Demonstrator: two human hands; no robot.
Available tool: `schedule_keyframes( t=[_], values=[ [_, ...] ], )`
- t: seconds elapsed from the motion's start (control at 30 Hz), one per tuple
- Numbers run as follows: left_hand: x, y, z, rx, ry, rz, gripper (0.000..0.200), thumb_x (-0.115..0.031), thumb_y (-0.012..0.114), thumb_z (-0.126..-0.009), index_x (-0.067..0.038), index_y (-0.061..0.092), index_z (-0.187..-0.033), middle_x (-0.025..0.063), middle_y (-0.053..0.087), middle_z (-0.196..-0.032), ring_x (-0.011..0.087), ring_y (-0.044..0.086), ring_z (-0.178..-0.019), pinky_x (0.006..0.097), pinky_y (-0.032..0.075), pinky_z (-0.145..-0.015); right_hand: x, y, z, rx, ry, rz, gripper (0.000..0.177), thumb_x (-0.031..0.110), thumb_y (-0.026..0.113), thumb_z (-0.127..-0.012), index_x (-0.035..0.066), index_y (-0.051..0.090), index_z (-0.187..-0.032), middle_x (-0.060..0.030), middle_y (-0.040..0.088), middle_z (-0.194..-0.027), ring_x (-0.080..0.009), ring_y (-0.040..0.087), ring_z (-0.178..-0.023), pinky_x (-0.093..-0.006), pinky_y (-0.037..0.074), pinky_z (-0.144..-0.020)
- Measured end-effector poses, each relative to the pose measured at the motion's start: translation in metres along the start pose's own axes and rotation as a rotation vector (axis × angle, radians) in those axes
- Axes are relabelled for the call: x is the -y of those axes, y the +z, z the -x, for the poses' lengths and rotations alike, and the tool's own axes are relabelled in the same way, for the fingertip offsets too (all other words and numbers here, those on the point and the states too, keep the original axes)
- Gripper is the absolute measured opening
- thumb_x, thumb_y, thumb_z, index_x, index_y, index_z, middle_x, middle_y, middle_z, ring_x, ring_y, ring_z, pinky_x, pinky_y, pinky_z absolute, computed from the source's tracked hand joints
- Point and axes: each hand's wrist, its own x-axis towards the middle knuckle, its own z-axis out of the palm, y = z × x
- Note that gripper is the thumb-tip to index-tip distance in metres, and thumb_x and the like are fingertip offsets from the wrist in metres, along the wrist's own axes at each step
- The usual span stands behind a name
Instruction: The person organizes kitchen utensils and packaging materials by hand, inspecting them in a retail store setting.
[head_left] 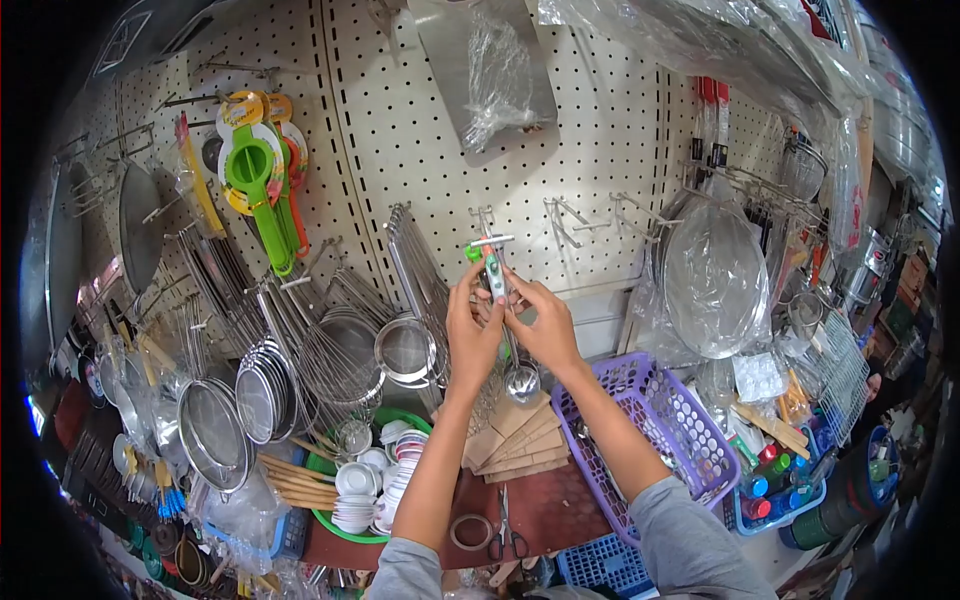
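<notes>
Both of my hands are raised in front of the pegboard, fingers pinched together around a slim white-and-green item [495, 276] with a touch of orange near its top. My left hand [472, 335] grips it from the left, and my right hand [546, 328] meets it from the right. Its exact kind cannot be made out. Right above the fingertips, a metal hook with a white crossbar [490, 241] sticks out, with a small green piece [473, 253] beside it. Below my hands hangs a shiny ladle [521, 383], its handle partly hidden behind the fingers.
Strainers [406, 350] and whisks [345, 365] hang at left, near green squeezers [255, 180]. Below, a purple basket [715, 440], wooden boards [525, 440], scissors [505, 525], a tape roll [470, 518] and a green basin [322, 463] of white dishes crowd the red surface [570, 500].
</notes>
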Motion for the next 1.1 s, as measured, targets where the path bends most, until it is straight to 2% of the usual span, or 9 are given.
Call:
schedule_keyframes(
  t=[0.2, 0.43, 0.53, 0.57, 0.67, 0.87, 1.0, 1.03, 1.1],
  values=[
    [0.015, 0.006, 0.039, 0.006, -0.077, 0.127, 0.041, -0.002, 0.069, -0.091, -0.005, 0.051, -0.127, 0.0034, 0.053, -0.098, 0.0075, 0.054, -0.075, 0.0230, 0.045, -0.063, 0.000, -0.004, 0.043, 0.037, 0.060, 0.069, 0.069, 0.009, 0.074, -0.083, 0.024, 0.055, -0.147, -0.0077, 0.065, -0.096, -0.0248, 0.065, -0.087, -0.0382, 0.053, -0.081],
    [0.027, 0.008, 0.095, 0.213, -0.135, 0.180, 0.027, 0.000, 0.069, -0.087, -0.003, 0.054, -0.109, 0.0057, 0.058, -0.098, 0.0111, 0.053, -0.070, 0.0274, 0.046, -0.065, 0.004, -0.010, 0.100, 0.089, 0.153, 0.038, 0.069, 0.001, 0.071, -0.079, 0.020, 0.057, -0.144, -0.0103, 0.065, -0.100, -0.0277, 0.065, -0.091, -0.0392, 0.052, -0.086],
    [0.035, 0.012, 0.120, 0.257, -0.149, 0.291, 0.026, 0.000, 0.069, -0.087, -0.003, 0.054, -0.108, 0.0046, 0.058, -0.096, 0.0113, 0.053, -0.071, 0.0273, 0.046, -0.067, 0.011, -0.018, 0.122, 0.131, 0.231, 0.052, 0.065, 0.000, 0.069, -0.079, 0.017, 0.059, -0.142, -0.0107, 0.065, -0.101, -0.0285, 0.065, -0.093, -0.0392, 0.052, -0.087],
    [0.040, 0.013, 0.128, 0.293, -0.168, 0.316, 0.021, -0.004, 0.068, -0.092, -0.007, 0.053, -0.107, -0.0024, 0.055, -0.095, 0.0060, 0.052, -0.083, 0.0228, 0.044, -0.070, 0.008, -0.019, 0.132, 0.131, 0.230, 0.071, 0.064, 0.001, 0.069, -0.080, 0.017, 0.060, -0.140, -0.0107, 0.065, -0.101, -0.0285, 0.065, -0.094, -0.0393, 0.052, -0.087],
    [0.041, 0.017, 0.153, 0.333, -0.242, 0.344, 0.021, -0.006, 0.068, -0.093, -0.007, 0.053, -0.107, -0.0026, 0.055, -0.094, 0.0062, 0.053, -0.084, 0.0229, 0.044, -0.071, -0.006, -0.021, 0.163, 0.139, 0.255, 0.121, 0.058, 0.003, 0.069, -0.081, 0.016, 0.062, -0.137, -0.0108, 0.065, -0.101, -0.0286, 0.065, -0.095, -0.0394, 0.052, -0.087],
    [0.058, 0.037, 0.198, 0.450, -0.309, 0.336, 0.019, -0.008, 0.068, -0.095, -0.007, 0.054, -0.107, -0.0006, 0.059, -0.092, 0.0066, 0.057, -0.083, 0.0240, 0.046, -0.074, -0.027, -0.045, 0.205, 0.193, 0.369, 0.193, 0.045, 0.012, 0.071, -0.086, 0.015, 0.065, -0.130, -0.0097, 0.067, -0.100, -0.0273, 0.067, -0.089, -0.0392, 0.054, -0.081],
    [0.068, 0.060, 0.223, 0.522, -0.307, 0.315, 0.012, -0.005, 0.060, -0.098, -0.006, 0.053, -0.109, 0.0015, 0.062, -0.093, 0.0088, 0.059, -0.082, 0.0256, 0.047, -0.075, -0.065, -0.066, 0.231, 0.243, 0.477, 0.192, 0.036, 0.020, 0.071, -0.087, 0.014, 0.068, -0.122, -0.0095, 0.071, -0.096, -0.0272, 0.070, -0.085, -0.0396, 0.055, -0.077],
    [0.064, 0.066, 0.228, 0.537, -0.361, 0.322, 0.012, -0.001, 0.053, -0.099, -0.004, 0.052, -0.111, 0.0038, 0.065, -0.093, 0.0090, 0.059, -0.081, 0.0264, 0.048, -0.075, -0.081, -0.071, 0.239, 0.277, 0.538, 0.209, 0.034, 0.023, 0.070, -0.087, 0.014, 0.069, -0.120, -0.0120, 0.073, -0.096, -0.0278, 0.071, -0.086, -0.0402, 0.055, -0.076],
    [0.065, 0.084, 0.237, 0.578, -0.406, 0.315, 0.013, 0.001, 0.051, -0.099, -0.004, 0.052, -0.112, 0.0062, 0.067, -0.094, 0.0109, 0.062, -0.083, 0.0279, 0.049, -0.076, -0.112, -0.084, 0.258, 0.361, 0.612, 0.234, 0.032, 0.021, 0.067, -0.090, 0.008, 0.068, -0.119, -0.0121, 0.073, -0.098, -0.0239, 0.071, -0.090, -0.0365, 0.055, -0.079]
  ],
)
